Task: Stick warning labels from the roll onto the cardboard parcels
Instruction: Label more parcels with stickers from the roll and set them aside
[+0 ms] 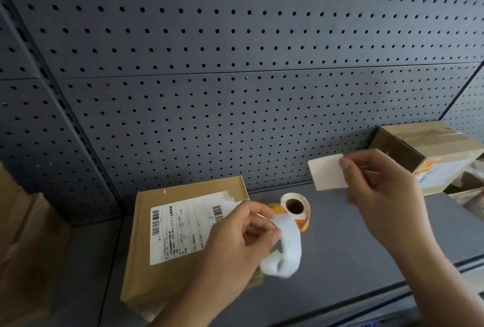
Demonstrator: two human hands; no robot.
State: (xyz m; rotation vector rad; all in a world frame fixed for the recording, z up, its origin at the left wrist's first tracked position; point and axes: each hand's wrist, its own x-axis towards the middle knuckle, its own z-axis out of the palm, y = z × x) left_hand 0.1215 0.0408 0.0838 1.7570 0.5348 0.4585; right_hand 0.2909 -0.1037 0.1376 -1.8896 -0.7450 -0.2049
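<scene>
**Peeled label held clear, parcel waiting below**

Cardboard dominates the shelf: a flat parcel (188, 232) lies at near left on the grey shelf (353, 235), its shipping slip face up, and a taller taped box (429, 153) sits at far right against the pegboard back (235, 64). Between them, just right of the flat parcel, the label roll (296, 208) rests on its side with its core hole facing the camera.

The right hand (385, 195) pinches one corner of a peeled label (327, 173) between thumb and fingers, holding it up off the shelf with its pale side towards the camera. Gripping only at the edge probably keeps most of the adhesive off the skin and leaves the rest free to be laid flat.

The left hand (241, 237) is closed on the white backing strip (285, 248), which curls down from the roll in a loose loop. Holding this strip likely steadies the roll and keeps the spent liner from flopping onto the parcel.

Judging by this, the peel is done and the sticking is not — the label touches no box. The flat parcel is nearest, and its bare cardboard beside the slip looks like the obvious landing spot. The main risk seems to be the label folding on itself, or covering the barcode.
</scene>
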